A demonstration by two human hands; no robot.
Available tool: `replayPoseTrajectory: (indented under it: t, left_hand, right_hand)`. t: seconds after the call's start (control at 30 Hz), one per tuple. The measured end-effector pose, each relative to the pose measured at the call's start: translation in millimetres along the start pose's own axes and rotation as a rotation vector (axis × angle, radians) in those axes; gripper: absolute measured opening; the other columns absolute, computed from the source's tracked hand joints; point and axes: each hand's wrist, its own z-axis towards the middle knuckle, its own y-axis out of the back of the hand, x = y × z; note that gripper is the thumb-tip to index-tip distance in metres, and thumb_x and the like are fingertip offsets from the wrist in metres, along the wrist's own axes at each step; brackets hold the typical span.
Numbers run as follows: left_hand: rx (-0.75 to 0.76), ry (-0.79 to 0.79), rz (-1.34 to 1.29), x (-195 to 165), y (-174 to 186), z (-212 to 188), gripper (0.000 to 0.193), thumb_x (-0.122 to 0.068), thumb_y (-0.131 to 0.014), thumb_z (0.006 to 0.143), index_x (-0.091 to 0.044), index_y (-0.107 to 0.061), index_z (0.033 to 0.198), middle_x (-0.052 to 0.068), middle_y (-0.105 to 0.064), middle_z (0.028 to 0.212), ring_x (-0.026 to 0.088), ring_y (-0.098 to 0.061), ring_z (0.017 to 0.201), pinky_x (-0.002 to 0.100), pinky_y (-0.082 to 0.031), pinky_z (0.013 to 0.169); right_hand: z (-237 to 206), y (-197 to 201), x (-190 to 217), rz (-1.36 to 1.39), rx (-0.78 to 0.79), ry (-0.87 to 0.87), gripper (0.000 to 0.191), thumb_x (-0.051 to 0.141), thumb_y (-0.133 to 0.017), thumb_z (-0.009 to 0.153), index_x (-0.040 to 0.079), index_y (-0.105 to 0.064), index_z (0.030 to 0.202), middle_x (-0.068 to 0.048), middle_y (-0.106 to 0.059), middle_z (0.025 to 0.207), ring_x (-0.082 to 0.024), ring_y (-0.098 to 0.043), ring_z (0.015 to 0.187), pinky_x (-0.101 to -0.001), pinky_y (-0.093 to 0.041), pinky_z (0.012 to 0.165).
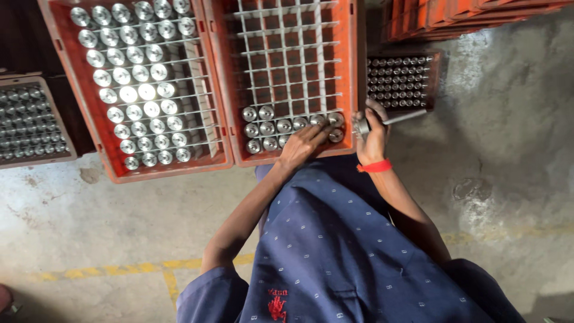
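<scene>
My left hand [305, 143] reaches into the near right corner of an orange crate [353, 72] with a white wire grid, fingers resting on the shiny metal cylinders [267, 127] that fill its nearest rows. My right hand [373, 134], with a red band at the wrist, grips a metal part with a long thin shaft [402, 118] just outside the crate's right wall. Whether the left fingers hold a cylinder is hidden.
A second orange crate [60, 54] on the left is nearly full of the same cylinders. Smaller trays of dark parts sit at far left [30, 122] and behind my right hand [399, 81]. Stacked orange crates [466, 18] stand at top right. Concrete floor with a yellow line [119, 269] lies below.
</scene>
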Motion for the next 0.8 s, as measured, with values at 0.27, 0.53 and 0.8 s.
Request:
replayPoseTrajectory:
  t: [0.27,0.53,0.8]
  left_hand:
    - [-0.530,0.399,0.339,131.0,152.5,-6.6,0.044,-0.003,-0.076,0.089,-0.011,-0.067,0.132,0.011,-0.069,0.130,0.031,-0.060,0.132,0.045,-0.051,0.104]
    - [-0.453,0.656,0.438,225.5,209.0,50.3,0.059,-0.034,-0.092,0.070,-0.014,-0.074,0.122,0.023,-0.047,0.147,0.043,-0.037,0.137,0.061,-0.030,0.108]
    - [-0.623,0.411,0.104,210.6,235.5,29.8,0.046,-0.032,-0.096,0.078,-0.011,-0.074,0.112,0.015,-0.055,0.144,0.032,-0.047,0.137,0.051,-0.042,0.116]
  right_hand:
    - [-28.6,5.8,-11.1,0.036,0.005,-0.016,0.020,0.002,-0.055,0.106,0.002,-0.064,0.124,-0.009,-0.068,0.097,-0.018,-0.065,0.087,-0.0331,-0.057,0.085]
    - [-52.8,-4.0,-46.6,-0.024,-0.010,-0.016,0.018,-0.001,-0.054,0.104,0.003,-0.064,0.118,-0.008,-0.065,0.092,-0.019,-0.065,0.086,-0.0369,-0.058,0.086]
    - [-66.0,1.1,-54.3,-0.052,0.032,0.011,0.019,-0.003,-0.052,0.102,0.001,-0.065,0.115,-0.011,-0.068,0.099,-0.018,-0.064,0.084,-0.0385,-0.059,0.090]
